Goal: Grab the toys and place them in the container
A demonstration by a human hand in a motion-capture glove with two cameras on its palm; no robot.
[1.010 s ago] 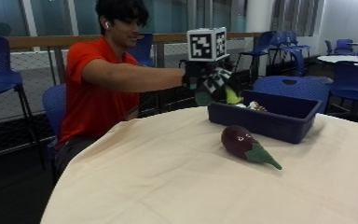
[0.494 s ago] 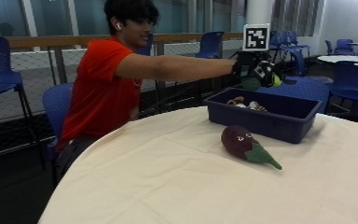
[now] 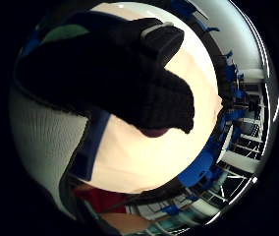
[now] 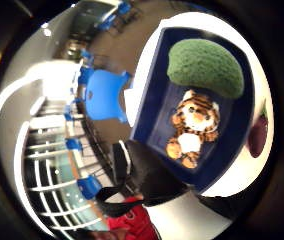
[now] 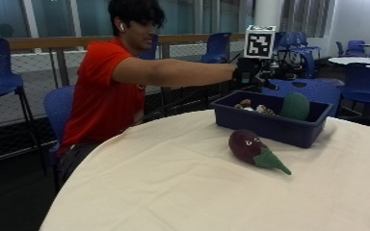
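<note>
Outside view: gloved right hand [image 5: 254, 74] stretched out at arm's length above the near end of the blue container [image 5: 271, 126], fingers spread and holding nothing. Directly beneath and just beyond the hand, a green plush toy [image 5: 295, 106] leaning upright inside the container, with a striped tiger toy [image 5: 252, 106] lying beside it. On the cream tablecloth [image 5: 172, 187], outside the container and lower than the hand toward the camera, a dark purple eggplant toy [image 5: 254, 150] with a green leafy end, lying on its side.

Thumb-side palm view: container interior straight below the palm, green plush toy [image 4: 205, 67] and tiger toy [image 4: 193, 130] resting in it, eggplant toy [image 4: 258, 135] just past the container wall [image 4: 147, 105] on the cloth.

Little-finger-side palm view: black gloved fingers [image 3: 129, 83] extended over the pale cloth [image 3: 144, 157], nothing between them.
</note>
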